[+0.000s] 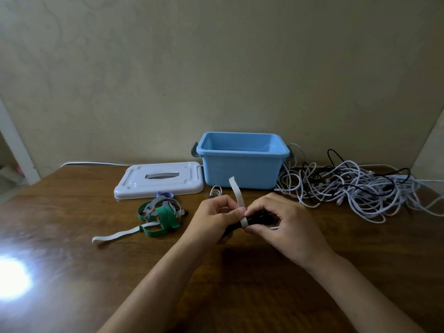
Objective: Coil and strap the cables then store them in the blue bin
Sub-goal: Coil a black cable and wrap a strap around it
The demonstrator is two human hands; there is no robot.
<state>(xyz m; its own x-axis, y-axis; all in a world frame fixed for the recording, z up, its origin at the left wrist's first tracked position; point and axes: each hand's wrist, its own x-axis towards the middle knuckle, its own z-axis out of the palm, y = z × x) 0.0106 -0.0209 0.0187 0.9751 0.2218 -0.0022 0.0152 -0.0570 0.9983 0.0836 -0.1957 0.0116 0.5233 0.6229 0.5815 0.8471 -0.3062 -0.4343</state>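
Currently both hands pinch a coiled black cable (258, 218) at frame centre: left hand (213, 218) steadies it, right hand (281, 224) presses the white strap (237, 197). Wrapping snugly should prevent loosening; blue bin (241, 161) waits behind.

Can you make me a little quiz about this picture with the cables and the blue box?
1. True or false: the white lid is on the blue bin.
2. What colour is the strap being wrapped round the black cable held by the left hand and right hand: A green, B white, C red?
3. Fill in: the tangled cable pile lies to the ____ of the bin.

Key: 1 false, the lid lies on the table beside the bin; 2 B; 3 right.
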